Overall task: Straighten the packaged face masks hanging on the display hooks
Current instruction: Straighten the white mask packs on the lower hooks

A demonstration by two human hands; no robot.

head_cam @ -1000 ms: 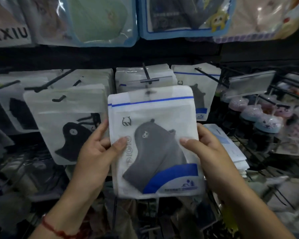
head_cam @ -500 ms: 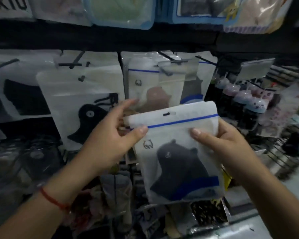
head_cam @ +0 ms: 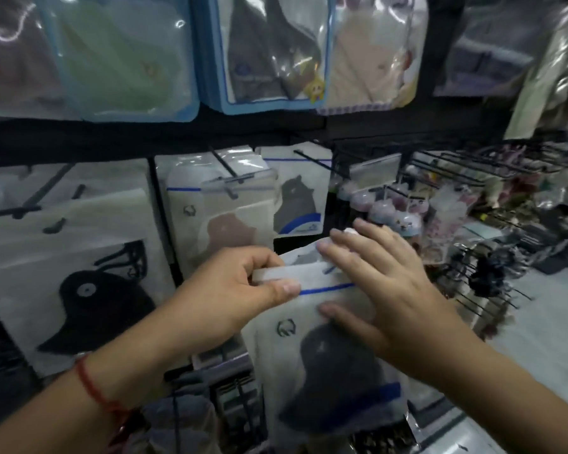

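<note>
A white mask packet (head_cam: 328, 365) with a blue stripe and a dark grey mask inside is in front of me, low in the middle. My left hand (head_cam: 230, 293) pinches its top left corner between thumb and fingers. My right hand (head_cam: 374, 276) lies over the packet's top right with straight fingers, its thumb pressing the front. Behind them a packet with a brown mask (head_cam: 220, 221) hangs on a black hook (head_cam: 225, 168). A packet with a grey mask (head_cam: 295, 198) hangs to its right.
Larger white packets with black masks (head_cam: 79, 283) hang at the left. Clear blue-edged packets (head_cam: 266, 50) fill the row above. Black wire hooks (head_cam: 473, 165) with small trinkets stick out at the right. More goods lie below the hands.
The blue-striped packet came off the hook and moved down. My left hand shifted to pinch its top corner, and my right hand moved from its side onto its top front.
</note>
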